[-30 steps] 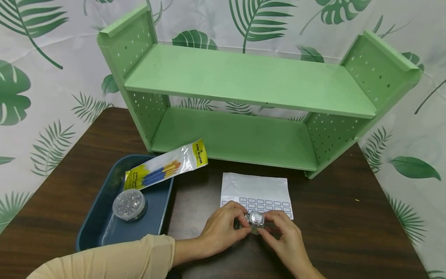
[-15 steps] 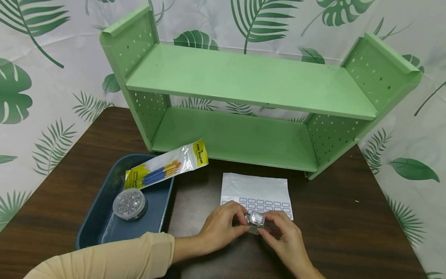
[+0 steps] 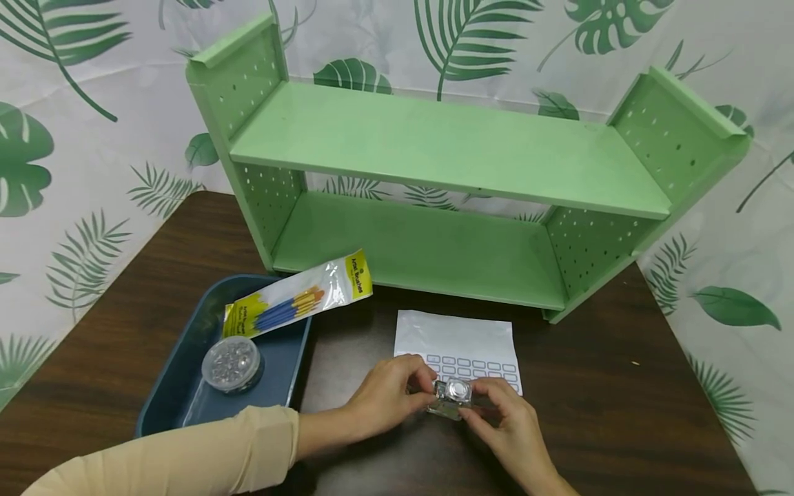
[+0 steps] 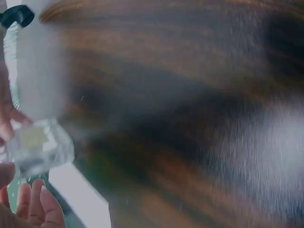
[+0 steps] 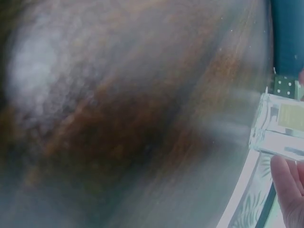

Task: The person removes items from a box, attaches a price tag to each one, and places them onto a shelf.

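Note:
A small clear glass bottle with a shiny round top is held just above the table, in front of a white sheet. My left hand has thumb and forefinger at its left end. From the other side my right hand pinches the right end between thumb and fingers. In the left wrist view the thick-walled glass bottle shows a yellowish patch. Only part of the glass bottle appears at the right edge of the right wrist view. Fingertips cover both ends.
A white sheet with printed boxes lies behind the hands. To the left, a blue tray bears a round clear tub; a paintbrush packet lies across its rim. A green shelf unit stands at the back.
My left hand has shifted slightly left, its thumb drawing back so more of the bottle shows. The right hand keeps its grip. The head view has shifted slightly.

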The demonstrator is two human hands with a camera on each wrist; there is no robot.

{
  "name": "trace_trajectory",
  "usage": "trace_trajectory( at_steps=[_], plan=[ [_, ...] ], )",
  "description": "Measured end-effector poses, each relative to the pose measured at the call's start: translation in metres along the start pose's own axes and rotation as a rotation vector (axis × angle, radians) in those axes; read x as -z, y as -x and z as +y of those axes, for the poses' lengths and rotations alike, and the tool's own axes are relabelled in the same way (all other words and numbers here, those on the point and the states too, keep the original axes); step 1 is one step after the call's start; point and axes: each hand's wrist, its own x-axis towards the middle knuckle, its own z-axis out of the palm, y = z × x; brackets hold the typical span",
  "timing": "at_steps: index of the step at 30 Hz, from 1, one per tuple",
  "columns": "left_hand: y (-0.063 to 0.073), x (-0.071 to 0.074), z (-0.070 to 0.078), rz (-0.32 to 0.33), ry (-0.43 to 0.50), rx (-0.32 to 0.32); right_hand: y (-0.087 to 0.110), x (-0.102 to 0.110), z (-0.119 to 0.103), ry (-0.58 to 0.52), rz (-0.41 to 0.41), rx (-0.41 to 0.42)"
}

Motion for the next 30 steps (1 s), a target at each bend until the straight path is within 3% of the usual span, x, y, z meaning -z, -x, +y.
trace_trajectory(
  at_steps=[6,11,17,21,26,28,30],
  plan=[
    [-0.005,0.032,0.009,0.073,0.107,0.025,0.0,0.0,-0.001,0.008,-0.002,-0.012],
    [-0.01,0.079,0.019,0.206,0.162,0.071,-0.001,0.0,0.0,-0.002,-0.008,-0.012],
    [-0.009,0.141,0.018,0.447,0.123,0.09,-0.001,0.0,0.002,-0.004,-0.001,0.011],
    [-0.004,0.173,0.009,0.64,0.116,0.074,0.0,-0.001,0.003,-0.008,0.004,0.023],
    [-0.005,0.202,-0.007,0.864,0.32,0.004,0.002,-0.001,0.005,-0.017,0.001,0.011],
    [-0.007,0.21,-0.013,0.918,0.397,-0.012,0.002,-0.002,0.005,-0.017,0.002,0.009],
    [-0.01,0.215,-0.019,0.944,0.409,-0.005,0.002,-0.002,0.006,-0.02,0.002,0.007]
  ],
)
